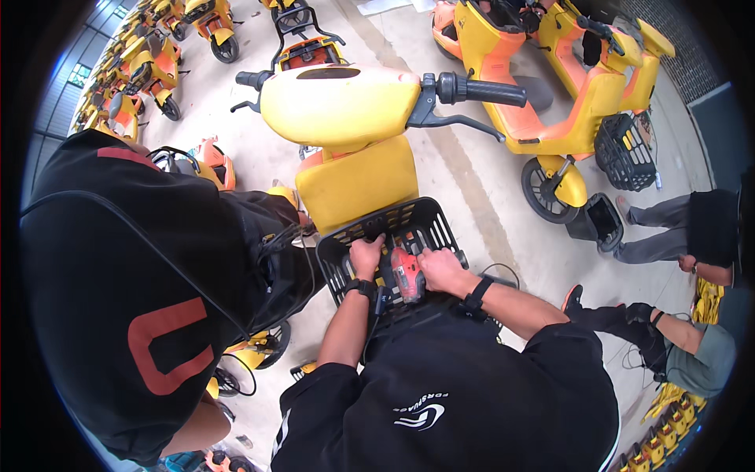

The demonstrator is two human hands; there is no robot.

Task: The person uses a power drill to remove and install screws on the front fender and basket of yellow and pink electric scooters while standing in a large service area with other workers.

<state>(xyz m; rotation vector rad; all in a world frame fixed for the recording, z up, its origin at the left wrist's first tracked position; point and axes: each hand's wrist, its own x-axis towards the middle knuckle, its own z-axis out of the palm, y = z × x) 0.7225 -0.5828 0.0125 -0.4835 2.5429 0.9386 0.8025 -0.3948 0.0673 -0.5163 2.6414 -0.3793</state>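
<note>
Black shirt (503, 385) | black basket (432, 206): red power tool (407, 277) inside | right fingers (429, 258) gripping tool | left fingers (379, 241): cannot tell

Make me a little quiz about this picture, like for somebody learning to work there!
1. Which of the camera wearer's hands grips the red power tool?
2. True or false: the camera wearer's wrists are both bare.
3. Fill in the colour: the basket next to the yellow panel is ____.

Key:
1. The right hand.
2. False: each wrist has a black band around it.
3. Black.
</note>
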